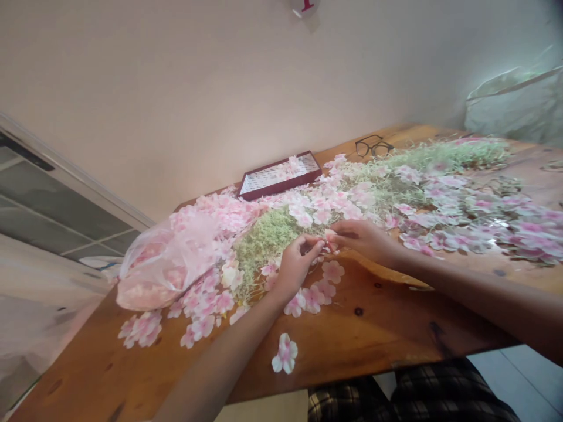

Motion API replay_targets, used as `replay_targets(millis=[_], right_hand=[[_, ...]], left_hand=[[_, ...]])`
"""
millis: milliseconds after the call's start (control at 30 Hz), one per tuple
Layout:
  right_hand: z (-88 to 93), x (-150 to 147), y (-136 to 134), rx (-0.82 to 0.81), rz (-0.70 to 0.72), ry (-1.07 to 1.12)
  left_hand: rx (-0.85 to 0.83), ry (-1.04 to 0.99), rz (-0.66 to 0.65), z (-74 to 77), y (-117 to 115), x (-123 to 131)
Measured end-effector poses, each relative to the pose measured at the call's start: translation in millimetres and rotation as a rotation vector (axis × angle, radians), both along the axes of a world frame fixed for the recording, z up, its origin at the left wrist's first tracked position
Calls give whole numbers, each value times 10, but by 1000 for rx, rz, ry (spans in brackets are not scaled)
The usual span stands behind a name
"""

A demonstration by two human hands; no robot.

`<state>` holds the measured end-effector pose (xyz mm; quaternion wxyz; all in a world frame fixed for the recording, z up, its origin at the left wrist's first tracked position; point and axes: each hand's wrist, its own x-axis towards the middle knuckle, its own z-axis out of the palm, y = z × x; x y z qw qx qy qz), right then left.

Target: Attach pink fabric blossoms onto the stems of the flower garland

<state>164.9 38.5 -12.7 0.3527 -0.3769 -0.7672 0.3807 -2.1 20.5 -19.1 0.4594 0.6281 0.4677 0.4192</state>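
Note:
Over the middle of the table, my left hand and my right hand meet fingertip to fingertip. A small pink and white artificial flower petal piece shows at the fingertips of my right hand. The left thumb and forefinger are pinched together beside it; what lies between them is too small to make out. Just left of my hands is a pile of pale green artificial stems. Below them lie several loose pink flower pieces, and one white and pink flower sits apart near the front edge.
A pink plastic bag of petals rests at the table's left. A dark red box lid with petals inside stands by the wall, near eyeglasses. Flowers on stems spread rightward over the wooden table. A white sack is beyond.

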Motion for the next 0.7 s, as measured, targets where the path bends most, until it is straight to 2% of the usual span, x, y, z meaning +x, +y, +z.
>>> replay_targets(millis=[267, 467, 700], right_hand=[[9, -68, -127, 41, -107, -12], [-35, -83, -110, 40, -154, -35], [-16, -75, -95, 49, -116, 11]], left_hand=[[57, 47, 40, 1, -46, 12], [71, 26, 48, -16, -72, 32], [-7, -61, 4, -24, -44, 27]])
